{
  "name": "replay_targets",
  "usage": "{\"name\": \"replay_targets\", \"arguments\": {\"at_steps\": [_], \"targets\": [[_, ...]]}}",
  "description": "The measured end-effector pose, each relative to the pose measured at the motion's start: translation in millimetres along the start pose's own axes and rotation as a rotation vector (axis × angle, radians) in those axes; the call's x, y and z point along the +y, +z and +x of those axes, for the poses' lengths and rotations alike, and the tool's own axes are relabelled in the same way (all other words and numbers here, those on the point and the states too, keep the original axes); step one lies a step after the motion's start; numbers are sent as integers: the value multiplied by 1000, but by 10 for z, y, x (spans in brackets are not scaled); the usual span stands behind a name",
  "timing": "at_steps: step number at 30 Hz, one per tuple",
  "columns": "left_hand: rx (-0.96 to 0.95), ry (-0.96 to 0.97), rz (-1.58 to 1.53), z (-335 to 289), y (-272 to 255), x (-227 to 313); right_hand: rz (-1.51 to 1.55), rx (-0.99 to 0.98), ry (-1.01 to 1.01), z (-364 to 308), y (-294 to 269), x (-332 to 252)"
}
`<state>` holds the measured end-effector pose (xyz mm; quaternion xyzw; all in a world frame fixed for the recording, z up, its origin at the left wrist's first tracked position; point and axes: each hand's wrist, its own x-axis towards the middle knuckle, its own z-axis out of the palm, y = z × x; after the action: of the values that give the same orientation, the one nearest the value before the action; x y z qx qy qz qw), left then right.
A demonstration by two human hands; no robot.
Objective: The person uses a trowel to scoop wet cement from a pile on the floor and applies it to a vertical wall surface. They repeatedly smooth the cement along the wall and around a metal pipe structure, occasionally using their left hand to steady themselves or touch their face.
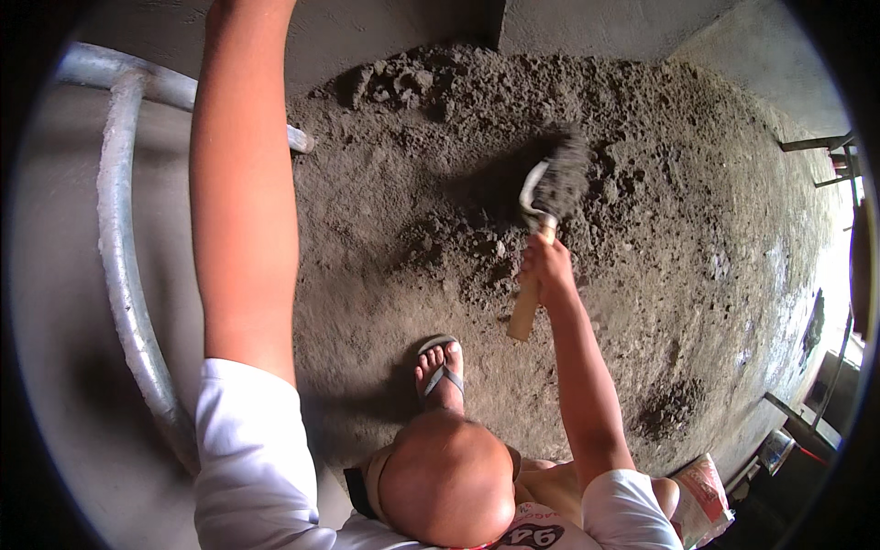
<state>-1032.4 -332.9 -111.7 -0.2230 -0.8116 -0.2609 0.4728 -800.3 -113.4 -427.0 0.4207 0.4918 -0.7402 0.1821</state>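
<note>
My right hand (546, 268) grips the wooden handle (525, 316) of a small metal trowel (534, 197). Its blade carries a dark clump of damp grey mix (564, 174), held just above a broad heap of the same sandy grey mix (458, 183) on the floor. My left forearm (240, 183) stretches straight up and passes out of the top of the picture, so my left hand is hidden. My foot in a grey flip-flop (441, 368) stands at the near edge of the heap, with my bent knee (447, 477) below it.
A curved grey metal pipe (121, 257) runs down the left side over bare concrete floor. A crumpled printed sack (708, 500) and a metal can (775, 449) sit at the lower right. Metal frame bars (825, 147) stand at the right by a bright opening.
</note>
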Motion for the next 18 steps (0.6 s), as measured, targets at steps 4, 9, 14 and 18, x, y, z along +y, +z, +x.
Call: {"name": "replay_targets", "arguments": {"at_steps": [4, 9, 14, 18], "targets": [[-364, -465, -272, 70, -191, -179, -35, 14, -82, -372, 366, 45], [-324, -470, -80, 198, -162, -40, -187, -531, -31, -206, 1805, 401], [-371, -476, 13, 155, -221, -23, -239, -711, 19, 227, 3051, 627], [-374, -427, -73, 130, -136, -65, -333, -459, -56, 865, 3145, 419]]}}
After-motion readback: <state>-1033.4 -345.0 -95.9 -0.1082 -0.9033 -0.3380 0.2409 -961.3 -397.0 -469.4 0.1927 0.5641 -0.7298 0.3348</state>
